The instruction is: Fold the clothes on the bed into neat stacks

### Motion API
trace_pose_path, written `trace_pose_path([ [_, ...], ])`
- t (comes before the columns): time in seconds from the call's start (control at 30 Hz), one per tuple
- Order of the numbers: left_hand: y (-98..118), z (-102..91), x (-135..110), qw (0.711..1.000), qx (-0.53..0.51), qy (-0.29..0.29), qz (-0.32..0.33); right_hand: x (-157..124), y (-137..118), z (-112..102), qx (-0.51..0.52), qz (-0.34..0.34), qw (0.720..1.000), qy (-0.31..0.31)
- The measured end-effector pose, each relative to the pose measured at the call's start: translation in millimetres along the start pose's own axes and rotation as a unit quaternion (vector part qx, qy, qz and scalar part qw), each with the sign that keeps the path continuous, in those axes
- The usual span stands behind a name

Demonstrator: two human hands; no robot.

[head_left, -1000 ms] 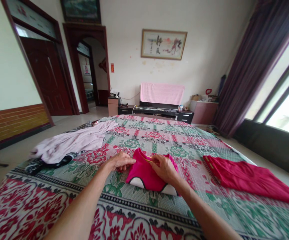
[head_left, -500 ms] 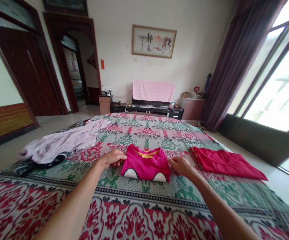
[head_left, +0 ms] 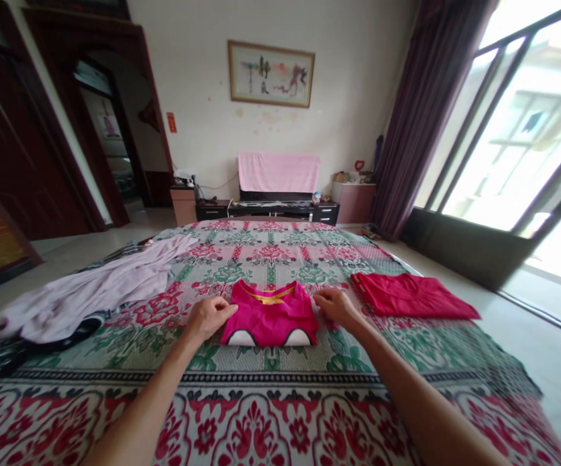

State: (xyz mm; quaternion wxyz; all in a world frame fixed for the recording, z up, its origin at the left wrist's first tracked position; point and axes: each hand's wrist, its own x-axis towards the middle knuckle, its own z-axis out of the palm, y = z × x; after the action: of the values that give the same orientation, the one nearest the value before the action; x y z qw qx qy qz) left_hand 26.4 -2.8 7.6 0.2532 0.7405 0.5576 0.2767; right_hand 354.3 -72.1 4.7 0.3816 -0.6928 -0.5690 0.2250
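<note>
A magenta shirt (head_left: pixel 271 318), folded into a compact shape, lies on the patterned bedspread (head_left: pixel 273 252) in front of me. Its neckline with a yellow inner band faces away, and two white, black-edged shapes show along the near fold. My left hand (head_left: pixel 209 317) pinches the shirt's left edge between thumb and fingers. On the opposite side, my right hand (head_left: pixel 336 306) has its fingers closed at the right edge near the shoulder; the exact grip there is small and partly hidden.
A folded red garment (head_left: pixel 411 295) lies to the right. Loose pale pink clothing (head_left: pixel 96 285) is heaped at the left over black-and-white patterned fabric (head_left: pixel 6 353). Beyond the bed stand a low black cabinet (head_left: pixel 212 212) and a pink cloth-covered screen (head_left: pixel 279 171). A window (head_left: pixel 517 129) is on the right.
The view has turned to the right, so everything sits further left in the picture. Both hands stay at the shirt's sides, and the shirt keeps nearly the same folded shape.
</note>
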Motion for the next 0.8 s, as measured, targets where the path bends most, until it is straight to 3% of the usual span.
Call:
trace_pose_path([
  [0.07,16.3,7.1,-4.9,0.994,0.054,0.07,0.064,8.7,-1.3,2.0,-0.001,-0.031,0.999,0.026],
  [0.13,33.4,15.2,-11.7,0.98,0.08,0.089,0.16,15.9,-5.3,4.0,-0.014,-0.05,0.998,0.038],
  [0.27,56.5,36.2,-25.7,0.925,0.078,0.041,0.368,24.5,-11.5,10.2,-0.071,-0.041,0.996,0.022],
  [0.37,59.6,53.4,-32.1,0.886,0.064,-0.016,0.459,27.1,-9.0,15.8,-0.082,-0.048,0.995,0.02],
  [0.53,54.1,67.2,-33.6,0.879,0.064,-0.078,0.466,29.2,-2.5,22.5,-0.101,-0.062,0.992,0.038],
  [0.7,56.7,64.8,-35.0,0.883,0.059,-0.084,0.458,35.7,-1.8,28.3,-0.078,-0.041,0.989,0.121],
  [0.8,58.6,64.5,-36.5,0.883,0.058,-0.084,0.458,39.5,-0.5,30.3,-0.081,-0.039,0.989,0.122],
])
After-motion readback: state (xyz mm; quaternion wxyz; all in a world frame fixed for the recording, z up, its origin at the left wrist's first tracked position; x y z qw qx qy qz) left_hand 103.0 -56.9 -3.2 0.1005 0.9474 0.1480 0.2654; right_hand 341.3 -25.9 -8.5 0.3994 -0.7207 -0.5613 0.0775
